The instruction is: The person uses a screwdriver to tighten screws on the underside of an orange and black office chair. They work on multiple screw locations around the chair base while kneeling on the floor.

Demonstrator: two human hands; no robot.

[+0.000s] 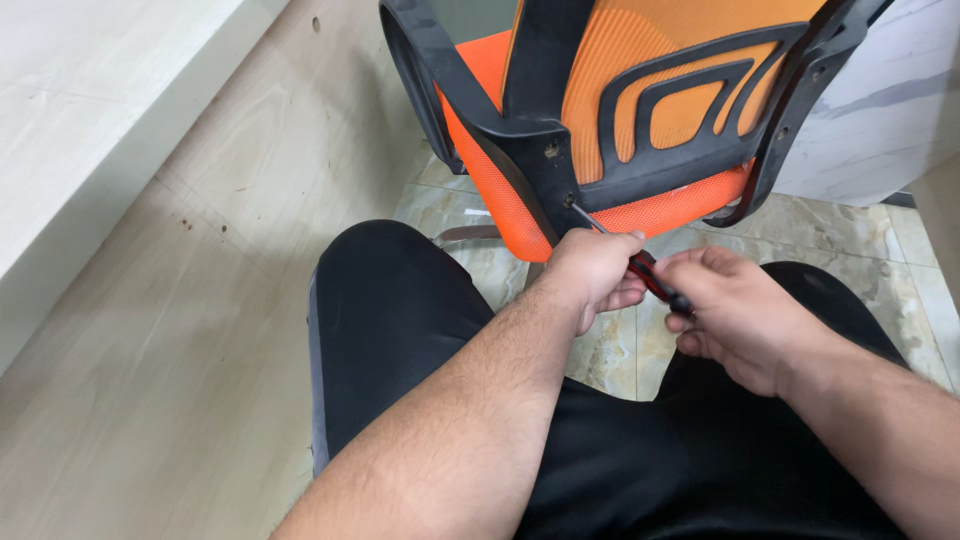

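Note:
An orange mesh office chair (640, 110) with a black plastic frame stands in front of me, its back facing me. A screwdriver (645, 268) with a red and black handle points its thin metal tip at a screw hole in the black frame (568, 200). My left hand (590, 272) grips the shaft end of the handle. My right hand (735, 310) closes around the rear of the handle. Both hands hover above my knees, which are in black trousers (400, 340).
A light wooden panel (180, 300) runs along the left, with a pale ledge (80, 110) above it. Marbled floor tiles (860, 240) lie under the chair. A white marble-look wall (890, 100) rises at the right.

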